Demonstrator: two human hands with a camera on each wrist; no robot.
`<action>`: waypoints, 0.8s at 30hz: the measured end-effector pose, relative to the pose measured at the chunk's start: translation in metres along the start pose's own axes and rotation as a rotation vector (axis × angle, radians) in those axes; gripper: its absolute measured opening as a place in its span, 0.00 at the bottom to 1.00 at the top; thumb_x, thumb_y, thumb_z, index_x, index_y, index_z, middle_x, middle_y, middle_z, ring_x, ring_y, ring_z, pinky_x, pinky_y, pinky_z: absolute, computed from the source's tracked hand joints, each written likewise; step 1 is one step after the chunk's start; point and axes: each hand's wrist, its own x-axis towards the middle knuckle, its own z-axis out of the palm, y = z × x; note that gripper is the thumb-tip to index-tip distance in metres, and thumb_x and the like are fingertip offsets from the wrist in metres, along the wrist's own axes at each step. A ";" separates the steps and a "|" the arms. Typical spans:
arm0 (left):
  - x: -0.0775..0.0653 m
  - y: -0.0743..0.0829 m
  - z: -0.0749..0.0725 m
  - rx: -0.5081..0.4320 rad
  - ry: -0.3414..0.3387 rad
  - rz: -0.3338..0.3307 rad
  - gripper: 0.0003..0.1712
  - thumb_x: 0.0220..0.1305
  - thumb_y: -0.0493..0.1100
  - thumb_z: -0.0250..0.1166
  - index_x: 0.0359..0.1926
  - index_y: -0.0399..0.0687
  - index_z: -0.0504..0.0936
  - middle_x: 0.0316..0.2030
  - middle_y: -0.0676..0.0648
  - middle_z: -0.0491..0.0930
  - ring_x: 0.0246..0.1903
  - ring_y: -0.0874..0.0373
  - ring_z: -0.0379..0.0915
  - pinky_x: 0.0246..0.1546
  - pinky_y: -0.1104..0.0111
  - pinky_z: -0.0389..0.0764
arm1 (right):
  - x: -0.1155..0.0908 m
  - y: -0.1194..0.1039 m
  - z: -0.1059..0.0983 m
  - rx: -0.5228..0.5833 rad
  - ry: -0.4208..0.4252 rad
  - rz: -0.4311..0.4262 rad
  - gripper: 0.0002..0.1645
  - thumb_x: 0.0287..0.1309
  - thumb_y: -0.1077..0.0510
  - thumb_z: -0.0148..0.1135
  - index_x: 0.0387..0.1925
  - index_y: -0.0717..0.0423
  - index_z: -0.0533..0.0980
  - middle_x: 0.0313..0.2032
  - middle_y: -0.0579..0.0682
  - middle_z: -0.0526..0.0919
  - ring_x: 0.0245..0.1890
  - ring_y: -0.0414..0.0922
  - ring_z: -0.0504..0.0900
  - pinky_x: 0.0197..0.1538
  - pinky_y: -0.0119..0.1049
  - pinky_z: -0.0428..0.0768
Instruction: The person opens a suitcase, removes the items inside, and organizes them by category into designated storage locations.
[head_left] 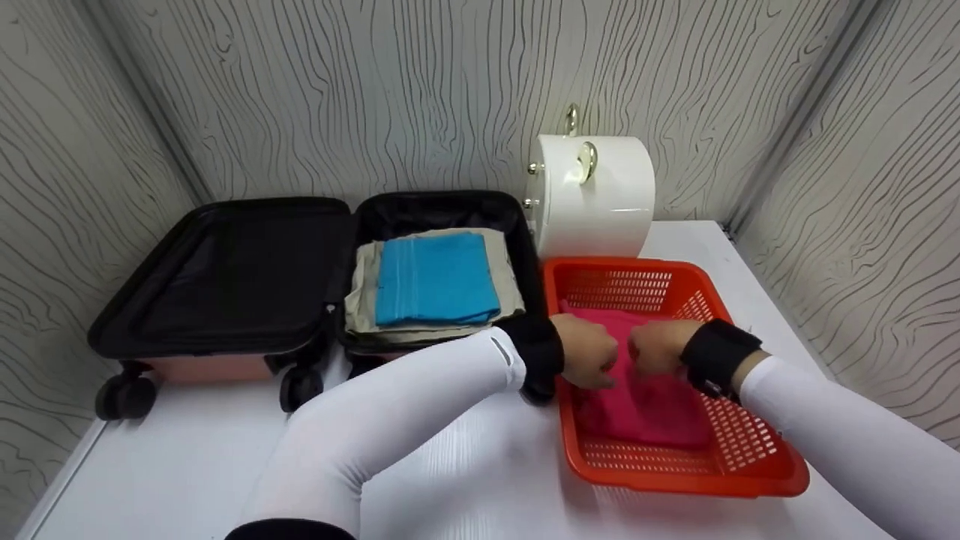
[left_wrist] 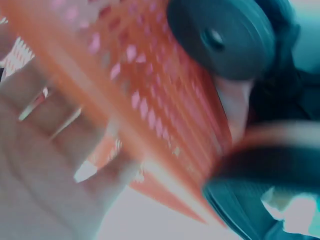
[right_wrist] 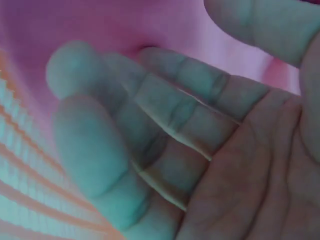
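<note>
A folded pink cloth (head_left: 645,412) lies in the red plastic basket (head_left: 682,484) on the right. Over the basket's left side is my left hand (head_left: 589,351), whose fingers look spread and hold nothing in the left wrist view. My right hand (head_left: 660,346) hovers beside it, above the cloth. Seen from its wrist, the right fingers (right_wrist: 175,107) bend loosely with nothing in the palm; whether any fingertip touches the cloth I cannot tell. To the left, a folded blue cloth (head_left: 435,277) rests on beige fabric (head_left: 510,277) inside the open suitcase (head_left: 442,199).
The suitcase's black-lined other half (head_left: 232,277) lies open at the left, with wheels (head_left: 127,394) facing the front. Behind the basket stands a white drum-shaped case (head_left: 600,202) with gold-coloured handles. Wood-patterned walls (head_left: 375,97) enclose the white table (head_left: 450,465).
</note>
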 end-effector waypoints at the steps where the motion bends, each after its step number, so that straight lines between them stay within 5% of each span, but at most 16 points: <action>1: -0.004 -0.009 -0.004 -0.073 0.062 0.012 0.21 0.81 0.60 0.61 0.32 0.55 0.85 0.26 0.59 0.79 0.27 0.65 0.71 0.31 0.69 0.74 | 0.000 -0.002 -0.008 0.033 0.006 -0.023 0.07 0.68 0.59 0.65 0.38 0.60 0.84 0.28 0.48 0.81 0.20 0.41 0.78 0.23 0.32 0.76; 5: -0.027 -0.050 -0.021 -0.419 0.307 -0.019 0.19 0.80 0.52 0.65 0.30 0.49 0.85 0.21 0.58 0.74 0.22 0.66 0.67 0.25 0.73 0.70 | -0.001 -0.016 -0.043 0.163 0.074 -0.163 0.19 0.75 0.57 0.64 0.58 0.66 0.83 0.36 0.54 0.87 0.21 0.42 0.83 0.26 0.33 0.81; 9: -0.057 -0.094 -0.031 -0.697 0.528 -0.180 0.15 0.81 0.47 0.64 0.40 0.40 0.89 0.28 0.53 0.79 0.28 0.61 0.73 0.32 0.70 0.76 | -0.003 -0.038 -0.071 0.289 0.200 -0.310 0.19 0.75 0.59 0.63 0.60 0.65 0.83 0.43 0.57 0.89 0.27 0.41 0.84 0.32 0.35 0.84; 12: -0.079 -0.123 -0.034 -0.789 0.617 -0.324 0.17 0.82 0.47 0.62 0.52 0.38 0.87 0.42 0.46 0.86 0.40 0.56 0.80 0.45 0.63 0.82 | 0.003 -0.056 -0.083 0.425 0.308 -0.372 0.20 0.77 0.60 0.62 0.63 0.66 0.81 0.52 0.62 0.89 0.34 0.43 0.86 0.38 0.33 0.86; 18: -0.120 -0.165 -0.027 -0.844 0.533 -0.579 0.31 0.84 0.50 0.58 0.74 0.32 0.69 0.70 0.32 0.74 0.60 0.41 0.79 0.59 0.52 0.85 | 0.030 -0.091 -0.094 0.750 0.420 -0.344 0.29 0.83 0.57 0.55 0.74 0.69 0.69 0.63 0.68 0.80 0.52 0.53 0.85 0.50 0.32 0.87; 24: -0.140 -0.193 -0.013 -0.925 0.420 -0.736 0.38 0.82 0.51 0.60 0.79 0.30 0.63 0.74 0.29 0.69 0.68 0.33 0.77 0.59 0.48 0.87 | 0.055 -0.115 -0.105 0.937 0.412 -0.303 0.34 0.86 0.53 0.50 0.80 0.68 0.60 0.73 0.67 0.73 0.64 0.57 0.80 0.68 0.48 0.83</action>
